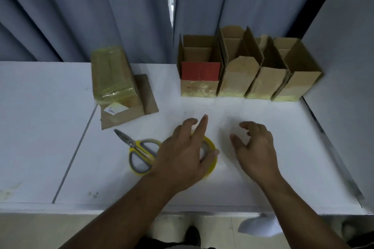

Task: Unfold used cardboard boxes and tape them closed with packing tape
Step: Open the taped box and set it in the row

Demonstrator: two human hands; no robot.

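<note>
Under the left hand (182, 151): yellow tape roll (212, 160), flat on the white table (40, 127), mostly covered by the palm. Index finger straight and pointing away, other fingers bent, thumb lying across the roll's right side. Frame is blurred, so I cannot tell whether the hand grips the roll or only rests on it.

Right hand (256, 147): just right of the roll and apart from it, fingers loosely curled, holding nothing.

Just left of the left hand: scissors (139, 152) with yellow-grey handles, blades closed and pointing away to the left.

Beyond the scissors, far left of both hands: taped box (112, 73) standing on flat cardboard (125, 116).

Beyond the right hand, at the table's far edge: row of four open boxes (238, 79), flaps up, side by side; the leftmost has a red flap (200, 70). Grey curtain (101, 6) behind.
</note>
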